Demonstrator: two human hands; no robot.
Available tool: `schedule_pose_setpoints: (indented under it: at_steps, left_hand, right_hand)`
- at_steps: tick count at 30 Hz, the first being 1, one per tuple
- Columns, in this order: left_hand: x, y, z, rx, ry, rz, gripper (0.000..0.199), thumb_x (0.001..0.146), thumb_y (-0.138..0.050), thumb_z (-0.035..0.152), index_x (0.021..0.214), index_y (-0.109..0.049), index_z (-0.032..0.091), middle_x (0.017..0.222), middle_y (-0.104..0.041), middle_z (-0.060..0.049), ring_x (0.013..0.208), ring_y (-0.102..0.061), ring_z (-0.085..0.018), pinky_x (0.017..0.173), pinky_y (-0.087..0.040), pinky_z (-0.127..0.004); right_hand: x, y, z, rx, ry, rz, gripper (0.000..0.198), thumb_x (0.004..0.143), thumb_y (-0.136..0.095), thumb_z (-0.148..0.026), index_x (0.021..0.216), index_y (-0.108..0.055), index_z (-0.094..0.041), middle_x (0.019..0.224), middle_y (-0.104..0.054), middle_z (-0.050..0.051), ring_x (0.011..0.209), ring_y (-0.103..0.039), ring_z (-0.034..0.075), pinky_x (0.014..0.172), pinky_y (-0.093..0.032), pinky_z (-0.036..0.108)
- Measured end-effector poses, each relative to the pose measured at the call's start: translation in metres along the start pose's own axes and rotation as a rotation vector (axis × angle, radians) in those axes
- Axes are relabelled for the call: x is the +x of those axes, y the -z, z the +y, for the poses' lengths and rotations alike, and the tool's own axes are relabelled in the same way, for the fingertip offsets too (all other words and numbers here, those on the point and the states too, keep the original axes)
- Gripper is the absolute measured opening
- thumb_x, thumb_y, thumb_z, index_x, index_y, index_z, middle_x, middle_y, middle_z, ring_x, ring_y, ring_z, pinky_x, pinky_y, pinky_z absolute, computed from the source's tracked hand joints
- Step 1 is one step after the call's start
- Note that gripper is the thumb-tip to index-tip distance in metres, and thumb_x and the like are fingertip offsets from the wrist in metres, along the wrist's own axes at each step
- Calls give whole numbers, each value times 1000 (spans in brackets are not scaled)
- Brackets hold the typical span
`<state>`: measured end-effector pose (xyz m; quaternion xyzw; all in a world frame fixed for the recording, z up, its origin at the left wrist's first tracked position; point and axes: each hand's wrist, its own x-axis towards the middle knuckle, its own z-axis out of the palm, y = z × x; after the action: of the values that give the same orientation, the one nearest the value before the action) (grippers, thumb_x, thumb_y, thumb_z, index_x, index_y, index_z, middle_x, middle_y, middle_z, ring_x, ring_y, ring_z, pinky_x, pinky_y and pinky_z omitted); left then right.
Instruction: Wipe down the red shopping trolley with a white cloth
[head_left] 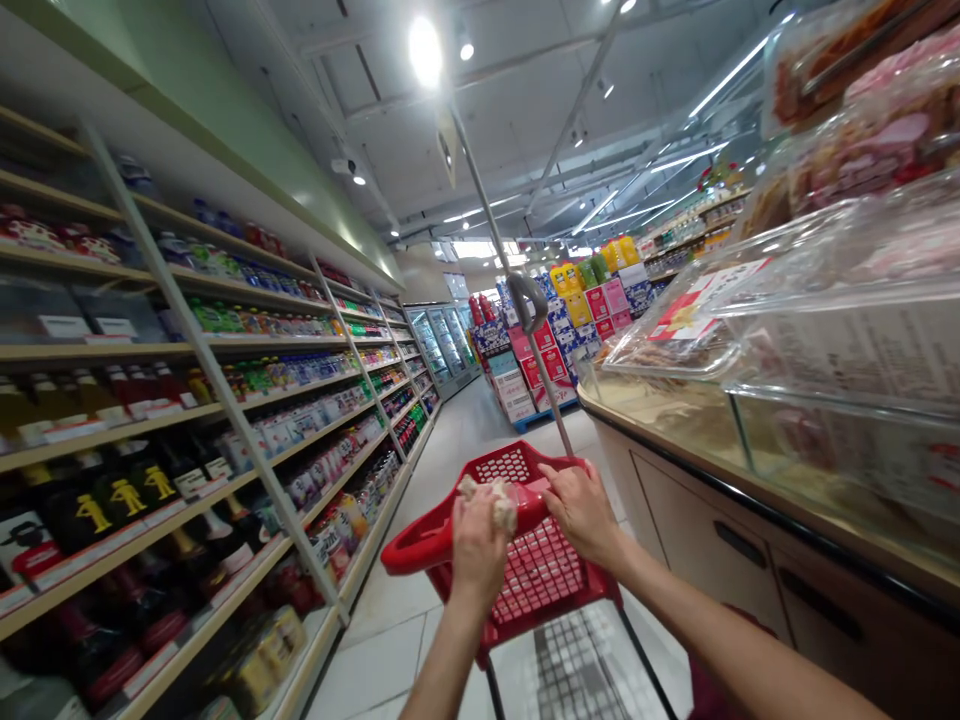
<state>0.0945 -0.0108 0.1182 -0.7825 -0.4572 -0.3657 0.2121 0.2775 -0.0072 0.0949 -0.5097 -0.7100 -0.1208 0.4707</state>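
One red shopping cart [536,590], low centre, between shelving [277,490] on the left and a display surface [652,415] on the right. Cart points ahead, up the tiled aisle floor [375,655]; its red handle [420,552] lies with the long axis crosswise, slanting from lower left to upper right.

Two hands, both at the handle. Left hand [480,540]: fingers curled over one crumpled, pale wad [504,510], pressed to the handle's middle; tissue or cloth, too blurred to say. Right hand [581,505]: fingers bent around the handle's right part.

One slanted pole [550,392] with one grey fitting [528,302]; its foot is hidden behind the cart's rim, so whether it joins the cart is uncertain.

Handle partly covered by the hands; wad partly by the left fingers. Cart legs cut off at the lower edge.

Right: stacked clear plastic packs [840,325], cut off by the frame, labels mostly unreadable; two dark drawer pulls [739,545] below. Left: bottles, three bearing yellow figures [126,498]. Ahead: stacked cartons [551,365], then glass-door coolers [444,345].
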Motion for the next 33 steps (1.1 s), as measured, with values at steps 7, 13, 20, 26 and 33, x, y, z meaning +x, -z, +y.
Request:
schedule_pose_setpoints:
  at_steps: [7,13,20,26,33]
  left_hand:
    - [-22,16,-33,83,-59,86,29,78,-42,17,106,-52,20,104,-63,-7,96,-58,-20,103,-15,-51]
    - [-24,11,-13,68,-165,101,31,79,-40,15,108,-50,22,113,-59,-6,108,-51,-18,105,-9,-47]
    - [-44,32,-59,212,-78,244,31,80,-40,16,109,-50,21,103,-64,-9,96,-58,-21,104,-11,-50]
    - [-40,18,-33,135,-190,182,31,81,-38,14,108,-50,21,111,-60,-7,110,-49,-19,105,-6,-47]
    - [-53,33,-75,248,63,293,30,82,-38,21,111,-48,20,108,-61,-11,97,-57,-21,103,-7,-51]
  right_hand:
    - [-1,4,5,-27,3,-41,38,88,-32,-32,118,-48,-16,98,-61,7,94,-50,21,96,-19,46]
    - [-4,4,-7,-43,15,-28,37,87,-34,-32,117,-49,-18,98,-62,7,94,-49,21,96,-18,48]
    - [-6,4,-4,-30,19,-30,35,87,-34,-30,116,-50,-20,99,-61,5,97,-48,21,98,-16,47]
    - [-9,2,-7,-36,51,9,34,88,-33,-31,114,-52,-22,97,-62,5,94,-48,20,97,-16,46]
    - [-9,4,-2,-33,42,12,34,87,-32,-30,112,-53,-20,101,-62,5,96,-48,20,97,-17,45]
